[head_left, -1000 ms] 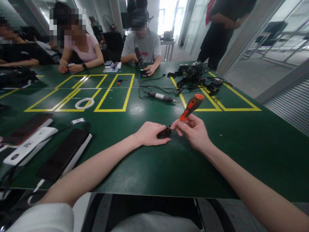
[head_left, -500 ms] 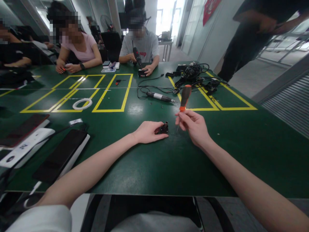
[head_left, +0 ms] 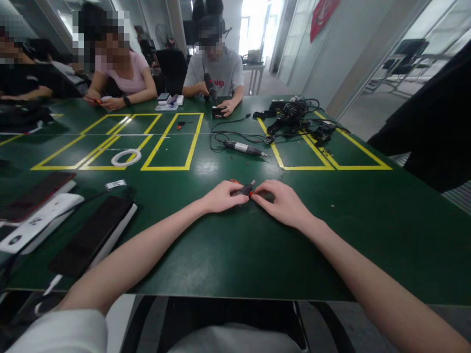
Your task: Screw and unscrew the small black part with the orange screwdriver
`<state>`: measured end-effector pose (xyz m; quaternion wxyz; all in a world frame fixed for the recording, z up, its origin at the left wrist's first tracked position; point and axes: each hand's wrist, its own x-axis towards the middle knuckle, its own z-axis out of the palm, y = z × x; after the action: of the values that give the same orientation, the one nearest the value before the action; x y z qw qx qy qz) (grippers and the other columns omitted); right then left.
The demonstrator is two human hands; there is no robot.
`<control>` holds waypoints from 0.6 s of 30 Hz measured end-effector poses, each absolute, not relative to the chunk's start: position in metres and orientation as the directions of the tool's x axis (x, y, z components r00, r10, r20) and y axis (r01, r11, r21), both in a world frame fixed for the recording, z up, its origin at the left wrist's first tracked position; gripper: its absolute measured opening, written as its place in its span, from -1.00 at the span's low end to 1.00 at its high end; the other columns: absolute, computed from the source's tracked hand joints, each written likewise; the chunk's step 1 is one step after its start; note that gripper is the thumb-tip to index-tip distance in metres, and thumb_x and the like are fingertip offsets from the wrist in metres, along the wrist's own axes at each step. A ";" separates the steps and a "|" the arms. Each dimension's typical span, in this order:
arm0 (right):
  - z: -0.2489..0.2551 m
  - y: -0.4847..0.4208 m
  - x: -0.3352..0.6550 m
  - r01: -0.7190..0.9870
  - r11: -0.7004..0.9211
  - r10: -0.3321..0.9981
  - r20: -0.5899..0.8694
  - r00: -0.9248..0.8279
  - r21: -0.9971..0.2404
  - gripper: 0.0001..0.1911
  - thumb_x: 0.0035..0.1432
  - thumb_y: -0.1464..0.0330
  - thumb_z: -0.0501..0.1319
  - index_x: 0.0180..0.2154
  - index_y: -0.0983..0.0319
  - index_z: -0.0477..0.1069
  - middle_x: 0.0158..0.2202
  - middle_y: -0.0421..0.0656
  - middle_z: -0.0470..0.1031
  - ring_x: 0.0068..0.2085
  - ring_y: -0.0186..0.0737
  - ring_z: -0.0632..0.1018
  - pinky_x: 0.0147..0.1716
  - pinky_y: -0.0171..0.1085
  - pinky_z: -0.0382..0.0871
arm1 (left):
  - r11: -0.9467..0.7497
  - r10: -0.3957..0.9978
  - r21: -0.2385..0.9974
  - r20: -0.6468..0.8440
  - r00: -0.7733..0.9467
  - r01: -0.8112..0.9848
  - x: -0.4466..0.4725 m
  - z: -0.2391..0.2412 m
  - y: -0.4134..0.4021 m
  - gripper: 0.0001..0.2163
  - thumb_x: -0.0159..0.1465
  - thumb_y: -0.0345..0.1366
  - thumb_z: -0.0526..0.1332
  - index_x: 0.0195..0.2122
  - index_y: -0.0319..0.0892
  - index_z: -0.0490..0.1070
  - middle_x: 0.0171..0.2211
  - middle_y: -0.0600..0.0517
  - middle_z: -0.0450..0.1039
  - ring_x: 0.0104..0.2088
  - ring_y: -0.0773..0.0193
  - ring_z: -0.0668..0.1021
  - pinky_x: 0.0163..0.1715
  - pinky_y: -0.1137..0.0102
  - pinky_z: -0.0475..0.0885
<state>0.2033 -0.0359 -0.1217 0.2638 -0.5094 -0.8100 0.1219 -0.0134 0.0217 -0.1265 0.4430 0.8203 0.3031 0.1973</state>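
Note:
My left hand (head_left: 223, 197) is closed around a small black part with a short metal stub (head_left: 253, 183) sticking up from it. The screwdriver (head_left: 244, 190), dark-handled with orange ends, now lies low and sideways against this part, its handle partly behind my left fingers. Thumb and forefinger of my right hand (head_left: 281, 200) pinch at the screwdriver's orange collar end. Its shaft is hidden by the right hand. Both hands are close together, low over the green table (head_left: 206, 250).
Beyond my hands lies a corded electric screwdriver (head_left: 243, 148), with tangled black cables (head_left: 294, 115) behind it to the right. A white ring (head_left: 126, 157), a black phone (head_left: 91, 235) and a white power strip (head_left: 40, 220) are on the left. Co-workers sit across the table.
The screwdriver has gone from upright in my right hand to lying sideways at the black part. My right hand has moved left, beside my left hand. The standing person at right has shifted.

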 end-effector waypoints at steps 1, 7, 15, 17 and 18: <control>-0.123 -0.037 0.202 0.729 0.486 0.872 0.318 -0.371 -0.482 -0.89 0.31 0.34 0.27 -0.28 0.20 0.53 -0.27 -0.08 0.61 -0.20 -0.06 0.57 -0.19 -0.15 0.41 | -0.448 0.665 0.831 0.062 0.745 0.330 -0.014 -0.127 0.022 -0.72 0.17 -0.06 0.15 -0.46 -0.20 0.37 -0.53 0.13 0.22 -0.47 0.34 0.29 -0.43 0.42 0.14; -0.124 -0.037 0.199 0.579 0.666 0.743 0.348 -0.572 -0.470 -0.77 0.42 0.35 0.15 -0.29 0.20 0.53 -0.29 -0.08 0.62 -0.20 -0.08 0.55 -0.15 -0.13 0.43 | -0.580 0.622 0.734 0.118 0.774 0.354 -0.015 -0.126 0.021 -0.73 0.15 -0.08 0.15 -0.48 -0.20 0.34 -0.56 0.14 0.17 -0.49 0.37 0.27 -0.46 0.44 0.12; -0.124 -0.033 0.204 0.528 0.708 0.696 0.336 -0.635 -0.468 -0.69 0.46 0.35 0.10 -0.29 0.21 0.56 -0.26 -0.04 0.65 -0.21 -0.07 0.55 -0.08 -0.07 0.45 | -0.634 0.611 0.676 0.139 0.779 0.377 -0.013 -0.125 0.018 -0.74 0.13 -0.08 0.14 -0.53 -0.18 0.28 -0.59 0.15 0.15 -0.53 0.38 0.27 -0.46 0.42 0.12; -0.123 -0.033 0.204 0.536 0.701 0.702 0.324 -0.634 -0.471 -0.71 0.45 0.35 0.11 -0.28 0.19 0.56 -0.24 -0.05 0.65 -0.19 -0.06 0.56 -0.08 -0.07 0.46 | -0.636 0.612 0.672 0.139 0.779 0.379 -0.013 -0.125 0.018 -0.75 0.13 -0.09 0.15 -0.53 -0.17 0.28 -0.59 0.15 0.16 -0.53 0.38 0.28 -0.46 0.42 0.13; -0.123 -0.032 0.204 0.544 0.696 0.707 0.315 -0.633 -0.469 -0.71 0.45 0.35 0.11 -0.27 0.18 0.57 -0.24 -0.06 0.65 -0.19 -0.06 0.56 -0.08 -0.08 0.46 | -0.639 0.612 0.668 0.141 0.778 0.381 -0.013 -0.125 0.018 -0.75 0.13 -0.09 0.16 -0.53 -0.17 0.28 -0.60 0.15 0.16 -0.52 0.37 0.29 -0.46 0.42 0.14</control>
<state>0.2044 -0.0325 -0.1229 0.2440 -0.3523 -0.8879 0.1674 -0.0129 0.0179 -0.1247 0.3199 0.8870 0.2799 0.1804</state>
